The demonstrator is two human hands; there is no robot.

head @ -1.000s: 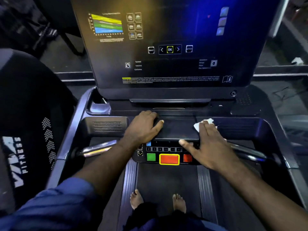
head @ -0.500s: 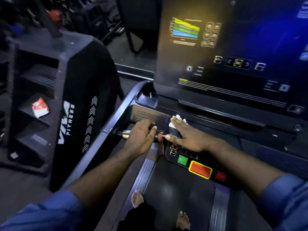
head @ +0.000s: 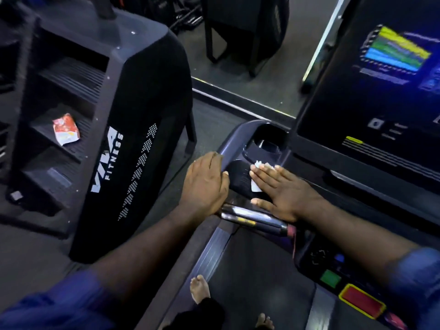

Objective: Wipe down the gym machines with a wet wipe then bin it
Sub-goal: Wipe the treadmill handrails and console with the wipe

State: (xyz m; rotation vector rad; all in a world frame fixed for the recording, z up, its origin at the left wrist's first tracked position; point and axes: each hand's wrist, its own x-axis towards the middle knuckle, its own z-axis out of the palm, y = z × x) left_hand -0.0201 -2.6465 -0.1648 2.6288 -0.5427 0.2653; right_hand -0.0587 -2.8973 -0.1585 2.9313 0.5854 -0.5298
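Head view: far to the left of both hands stands a black machine housing (head: 133, 148) lettered "VIVA FITNESS", with a crumpled red and white packet (head: 66, 129) lying on one of its open shelves. The left hand (head: 206, 184) sits on the grey console rim (head: 229, 145) of the treadmill, fingers curled over its outer edge and thumb along the inner side. Just right of it, the right hand (head: 285, 194) lies flat with straight, spread fingers and presses the wet wipe (head: 259, 166) onto a dark grilled panel (head: 238, 175); white corners of the wipe show at the fingertips. A shiny handlebar (head: 252, 216) runs beneath both hands. Beyond the right hand is a cup holder (head: 269, 139). Further right rises the lit screen (head: 381, 79), and under the right forearm are a green button (head: 329, 278) and a red button (head: 362, 301).
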